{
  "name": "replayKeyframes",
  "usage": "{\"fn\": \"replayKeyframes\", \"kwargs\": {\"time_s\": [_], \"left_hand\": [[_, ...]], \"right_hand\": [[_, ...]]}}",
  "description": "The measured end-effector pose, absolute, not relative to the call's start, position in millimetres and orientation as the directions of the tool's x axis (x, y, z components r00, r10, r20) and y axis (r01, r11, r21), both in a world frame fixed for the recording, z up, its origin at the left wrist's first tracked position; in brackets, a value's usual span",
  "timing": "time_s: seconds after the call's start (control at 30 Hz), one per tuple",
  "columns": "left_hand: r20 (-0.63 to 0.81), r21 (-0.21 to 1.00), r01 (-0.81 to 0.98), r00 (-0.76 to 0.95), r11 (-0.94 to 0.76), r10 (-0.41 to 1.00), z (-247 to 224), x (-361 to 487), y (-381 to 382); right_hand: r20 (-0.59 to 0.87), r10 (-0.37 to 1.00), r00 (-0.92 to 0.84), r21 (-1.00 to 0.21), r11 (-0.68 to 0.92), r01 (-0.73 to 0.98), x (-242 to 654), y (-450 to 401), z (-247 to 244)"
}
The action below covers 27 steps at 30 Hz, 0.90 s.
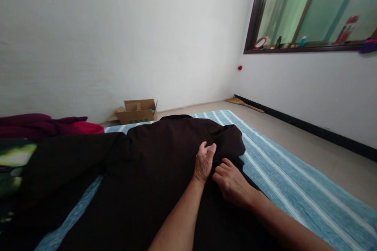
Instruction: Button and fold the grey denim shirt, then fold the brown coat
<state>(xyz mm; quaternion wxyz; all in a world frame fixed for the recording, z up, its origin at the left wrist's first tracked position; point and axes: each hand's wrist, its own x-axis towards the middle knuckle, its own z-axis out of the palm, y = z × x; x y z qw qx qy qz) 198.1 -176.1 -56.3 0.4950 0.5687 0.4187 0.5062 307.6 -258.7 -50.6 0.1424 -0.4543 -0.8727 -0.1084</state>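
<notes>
A dark brown, nearly black coat (165, 153) lies spread out before me, one sleeve stretched to the left and the right-hand sleeve (229, 141) bunched and folded over. My left hand (204, 160) is on the coat beside that bunched sleeve, thumb and fingers closed around a bit of the cloth. Just right of it and slightly nearer, my right hand (231, 180) is closed, its curled fingers gripping the dark fabric under the fold. The fingertips of both hands are partly hidden in the cloth.
Beneath the coat is a blue sheet with white stripes (277, 180). Maroon clothing (35, 125) lies at the left. An open cardboard box (137, 115) stands by the wall, and a broom (244, 104) lies on the floor. Small items line the window sill (288, 50).
</notes>
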Motion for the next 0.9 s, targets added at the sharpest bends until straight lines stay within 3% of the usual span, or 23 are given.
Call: {"fn": "replayKeyframes", "kwargs": {"time_s": [0.1, 0.23, 0.33, 0.4, 0.5, 0.63, 0.7, 0.77, 0.9], "left_hand": [[0.167, 0.973, 0.121, 0.207, -0.195, 0.964, -56.4, 200.5, -179.4], [0.207, 0.884, 0.362, 0.261, -0.295, 0.943, -58.4, 202.2, -179.1], [0.203, 0.84, 0.443, 0.278, -0.313, 0.939, -59.6, 201.7, -174.8], [0.209, 0.846, 0.429, 0.281, -0.317, 0.937, -60.7, 201.0, -171.8], [0.229, 0.87, 0.363, 0.301, -0.334, 0.926, -63.3, 200.1, -169.0], [0.257, 0.895, 0.283, 0.306, -0.346, 0.917, -66.8, 199.5, -168.1], [0.256, 0.893, 0.291, 0.297, -0.342, 0.92, -67.3, 199.4, -167.9], [0.245, 0.894, 0.31, 0.268, -0.324, 0.932, -65.8, 199.3, -168.3], [0.25, 0.931, 0.228, 0.168, -0.284, 0.954, -55.9, 199.2, -173.2]], "right_hand": [[0.297, 0.785, -0.544, 0.011, 0.567, 0.824, 308.5, -264.1, -49.4], [0.322, 0.78, -0.537, -0.082, 0.588, 0.805, 312.2, -275.6, -42.2], [0.358, 0.805, -0.473, -0.172, 0.554, 0.814, 320.6, -284.5, -41.6], [0.423, 0.844, -0.329, -0.251, 0.458, 0.853, 330.6, -285.5, -42.4], [0.466, 0.884, 0.023, -0.394, 0.185, 0.9, 349.9, -273.0, -38.1], [0.267, 0.868, 0.419, -0.622, -0.177, 0.763, 372.3, -234.9, -23.8], [0.137, 0.87, 0.475, -0.755, -0.218, 0.618, 377.7, -214.8, -19.7], [0.096, 0.877, 0.472, -0.818, -0.201, 0.539, 377.6, -199.1, -18.2], [0.202, 0.867, 0.455, -0.815, -0.108, 0.569, 361.7, -186.4, -11.5]]}}
